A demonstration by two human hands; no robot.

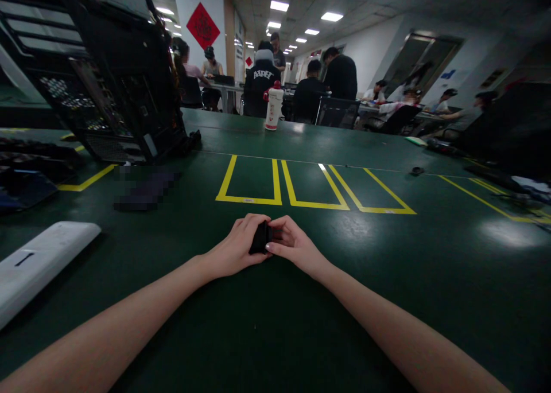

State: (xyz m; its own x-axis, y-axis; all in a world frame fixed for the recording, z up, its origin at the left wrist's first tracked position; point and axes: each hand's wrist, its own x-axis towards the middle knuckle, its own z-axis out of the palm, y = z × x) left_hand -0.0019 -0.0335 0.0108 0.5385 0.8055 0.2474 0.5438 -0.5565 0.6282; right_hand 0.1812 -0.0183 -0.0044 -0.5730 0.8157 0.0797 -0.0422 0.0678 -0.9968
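Note:
Both my hands meet on the dark green table point(387, 278), just in front of me. Between them is a small black object point(260, 238), which I cannot identify. My left hand point(236, 246) curls its fingers around the object's left side. My right hand point(293, 245) pinches its right side with thumb and fingertips. Both forearms rest low over the table.
Three yellow taped boxes point(314, 189) lie just beyond my hands. A black computer case point(112, 77) stands at the far left, a white flat device point(38, 261) near left, a white bottle point(274, 107) at the far edge. Several people sit at desks behind.

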